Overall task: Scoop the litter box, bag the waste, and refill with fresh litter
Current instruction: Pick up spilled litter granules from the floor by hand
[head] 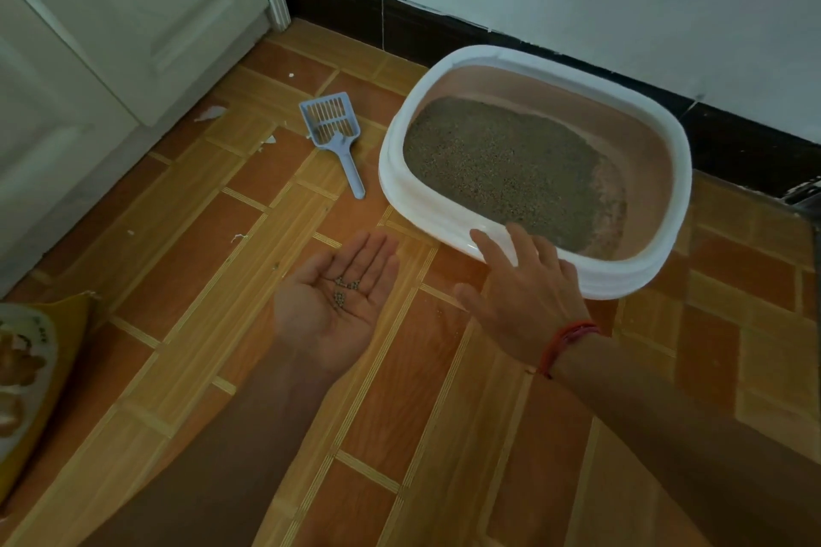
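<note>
On a tiled floor beside the litter box (535,173), a person's left hand (337,302) lies palm up, fingers straight and together, cupping a few litter granules (344,286). The right hand (526,293), fingers spread, reaches over the box's near rim. A blue scoop (333,135) lies left of the box, grey litter (502,167) inside it.

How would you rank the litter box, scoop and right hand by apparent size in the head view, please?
1. litter box
2. right hand, though nearer the camera, so its lead over the scoop is unsure
3. scoop
</note>
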Demonstrator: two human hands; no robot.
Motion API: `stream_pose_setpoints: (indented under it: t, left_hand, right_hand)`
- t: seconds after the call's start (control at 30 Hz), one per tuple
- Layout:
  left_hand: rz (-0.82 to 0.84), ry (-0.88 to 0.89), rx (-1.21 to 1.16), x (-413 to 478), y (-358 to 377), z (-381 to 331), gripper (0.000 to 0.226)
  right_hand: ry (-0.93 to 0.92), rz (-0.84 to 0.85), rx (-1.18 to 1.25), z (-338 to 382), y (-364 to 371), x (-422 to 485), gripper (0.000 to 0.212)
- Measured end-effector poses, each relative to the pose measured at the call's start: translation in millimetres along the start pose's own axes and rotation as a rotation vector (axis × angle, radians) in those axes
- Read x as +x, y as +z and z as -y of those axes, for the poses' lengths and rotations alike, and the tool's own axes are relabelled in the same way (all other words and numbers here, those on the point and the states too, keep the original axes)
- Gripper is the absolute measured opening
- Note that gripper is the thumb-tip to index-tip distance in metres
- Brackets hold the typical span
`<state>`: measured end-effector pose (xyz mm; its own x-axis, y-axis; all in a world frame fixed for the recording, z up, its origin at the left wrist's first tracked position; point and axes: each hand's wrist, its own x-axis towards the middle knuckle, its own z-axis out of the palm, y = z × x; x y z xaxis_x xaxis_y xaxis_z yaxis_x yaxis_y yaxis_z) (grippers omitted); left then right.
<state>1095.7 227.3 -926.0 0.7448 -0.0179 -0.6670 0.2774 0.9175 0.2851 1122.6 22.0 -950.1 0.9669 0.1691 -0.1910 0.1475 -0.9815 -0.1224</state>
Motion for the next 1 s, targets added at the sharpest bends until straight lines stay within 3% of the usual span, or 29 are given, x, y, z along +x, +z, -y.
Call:
stream_pose_setpoints:
  t: [0.27, 0.7, 1.0]
  left_hand:
    - [0.032, 0.015, -0.022, -86, 98, -33, 0.049]
    - [0.067, 0.02, -0.075, -307, 348, -106, 0.045]
    - [0.084, 0.0, -0.123, -434, 486, -128, 0.04]
  right_hand:
    - [-0.035, -0.017, -0.019, 11, -136, -25, 0.072]
    - [0.026, -0.077, -0.037, 18, -492, -79, 0.067]
    - [0.05, -0.07, -0.05, 9, -666, -143, 0.067]
